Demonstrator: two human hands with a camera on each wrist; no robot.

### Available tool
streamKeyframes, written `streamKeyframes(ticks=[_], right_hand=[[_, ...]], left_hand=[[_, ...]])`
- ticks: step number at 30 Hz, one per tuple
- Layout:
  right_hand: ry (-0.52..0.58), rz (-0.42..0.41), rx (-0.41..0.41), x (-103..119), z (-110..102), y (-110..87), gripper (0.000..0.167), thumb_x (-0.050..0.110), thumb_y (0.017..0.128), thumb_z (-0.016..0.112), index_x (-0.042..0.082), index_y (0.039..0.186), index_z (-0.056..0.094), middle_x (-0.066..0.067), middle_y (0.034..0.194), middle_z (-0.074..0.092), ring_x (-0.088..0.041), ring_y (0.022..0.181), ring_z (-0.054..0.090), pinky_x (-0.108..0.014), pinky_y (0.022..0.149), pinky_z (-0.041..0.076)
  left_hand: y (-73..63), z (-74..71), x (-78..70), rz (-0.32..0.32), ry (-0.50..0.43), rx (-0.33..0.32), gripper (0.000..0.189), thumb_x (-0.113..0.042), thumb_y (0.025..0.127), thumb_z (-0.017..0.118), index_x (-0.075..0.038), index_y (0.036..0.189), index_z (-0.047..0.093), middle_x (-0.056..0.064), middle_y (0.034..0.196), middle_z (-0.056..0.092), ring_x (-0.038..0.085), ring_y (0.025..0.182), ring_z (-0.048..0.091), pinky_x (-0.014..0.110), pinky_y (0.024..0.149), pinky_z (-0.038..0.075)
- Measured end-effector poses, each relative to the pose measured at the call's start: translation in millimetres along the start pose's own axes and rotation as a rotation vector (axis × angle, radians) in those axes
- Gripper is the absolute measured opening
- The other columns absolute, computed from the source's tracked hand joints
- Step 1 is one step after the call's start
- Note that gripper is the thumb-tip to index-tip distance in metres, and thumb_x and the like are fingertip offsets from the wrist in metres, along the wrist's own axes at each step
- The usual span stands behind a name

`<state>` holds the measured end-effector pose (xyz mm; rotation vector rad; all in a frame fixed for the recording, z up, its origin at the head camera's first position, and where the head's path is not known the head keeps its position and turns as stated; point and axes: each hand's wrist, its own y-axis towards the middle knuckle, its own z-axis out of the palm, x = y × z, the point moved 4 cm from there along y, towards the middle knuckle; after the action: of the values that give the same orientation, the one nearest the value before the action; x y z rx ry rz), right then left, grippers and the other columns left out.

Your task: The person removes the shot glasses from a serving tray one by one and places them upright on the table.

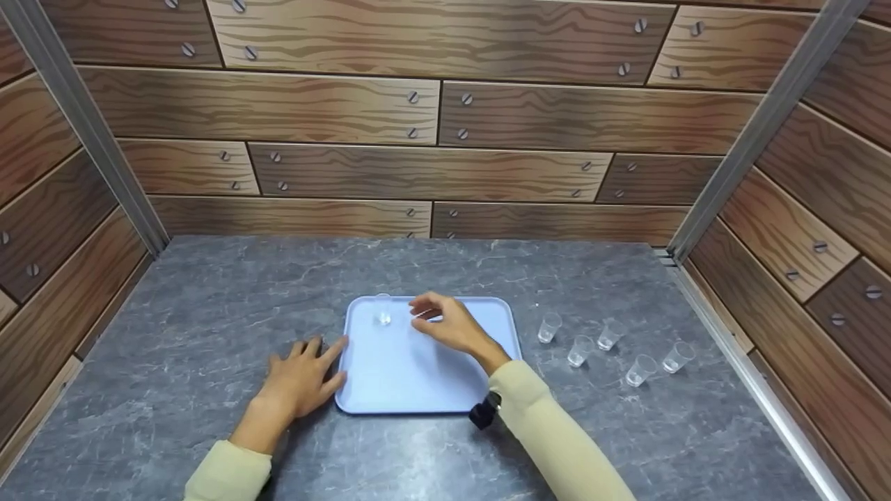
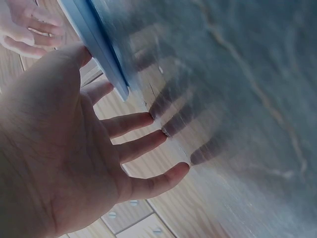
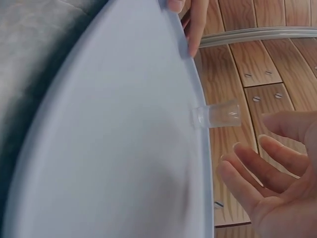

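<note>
A light blue tray (image 1: 411,390) lies flat on the table with one small clear cup (image 1: 383,311) upright near its far left corner. Over the tray, my right hand (image 1: 451,325) hovers just right of that cup, fingers loosely bent with nothing between them. In the right wrist view a gap separates the fingers from the cup (image 3: 224,114). My left hand (image 1: 299,381) has its fingers spread on the table, thumb and index finger at the tray's left edge. The left wrist view shows the thumb against the tray rim (image 2: 101,49) and the other fingertips on the tabletop.
Several more clear cups stand upright right of the tray, the nearest of them a cup (image 1: 549,328) close to its right edge. Wood-patterned walls (image 1: 445,111) enclose the grey marbled table (image 1: 230,299) at the back and sides. A metal rail (image 1: 766,403) runs along the right.
</note>
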<state>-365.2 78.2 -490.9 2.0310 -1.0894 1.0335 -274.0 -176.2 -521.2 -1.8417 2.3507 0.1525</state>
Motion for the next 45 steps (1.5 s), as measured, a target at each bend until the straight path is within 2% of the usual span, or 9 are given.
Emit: streamKeyframes(ticks=[8,16,30,40,45], right_hand=[[0.011,0.054,0.001,-2.5,9.8,14.3,0.038,0.012,0.096,0.07,0.0,0.133,0.064,-0.021,0.128,0.069,-0.037,0.116,0.068,-0.046,0.101,0.055],[0.036,0.064,-0.024,-2.3,19.6,25.9,0.04,0.01,0.095,0.071,-0.003,0.132,0.063,-0.022,0.127,0.069,-0.038,0.117,0.068,-0.045,0.101,0.056],[0.026,0.132,-0.03,0.0,36.2,43.4,0.043,0.009,0.092,0.074,-0.006,0.131,0.062,-0.023,0.123,0.069,-0.037,0.115,0.069,-0.039,0.096,0.058],[0.048,0.126,-0.025,1.9,44.1,47.1,0.039,0.008,0.089,0.079,-0.005,0.123,0.063,-0.024,0.121,0.068,-0.036,0.111,0.07,-0.036,0.093,0.059],[0.039,0.113,-0.005,2.9,46.5,46.1,0.036,0.009,0.086,0.081,-0.002,0.117,0.065,-0.019,0.119,0.07,-0.033,0.108,0.072,-0.033,0.092,0.059]], left_hand=[[-0.9,-1.5,-0.5,-0.001,-0.001,0.005,0.059,-0.045,0.104,0.056,-0.023,0.157,0.044,0.025,0.147,0.052,0.048,0.133,0.051,0.08,0.095,0.041],[-1.1,-1.8,0.0,0.0,0.017,0.002,0.059,-0.045,0.104,0.055,-0.023,0.157,0.044,0.024,0.147,0.052,0.048,0.132,0.052,0.081,0.092,0.041],[-0.1,0.0,-0.6,-0.02,0.007,0.026,0.059,-0.046,0.104,0.054,-0.024,0.157,0.044,0.025,0.149,0.051,0.049,0.135,0.05,0.08,0.097,0.04],[-0.2,-1.9,-0.2,-0.015,-0.001,0.027,0.059,-0.046,0.104,0.054,-0.024,0.158,0.043,0.026,0.15,0.051,0.05,0.135,0.05,0.081,0.097,0.04],[1.2,-0.1,1.2,-0.012,0.006,0.03,0.06,-0.047,0.104,0.054,-0.024,0.158,0.043,0.026,0.15,0.051,0.05,0.135,0.05,0.081,0.095,0.041]])
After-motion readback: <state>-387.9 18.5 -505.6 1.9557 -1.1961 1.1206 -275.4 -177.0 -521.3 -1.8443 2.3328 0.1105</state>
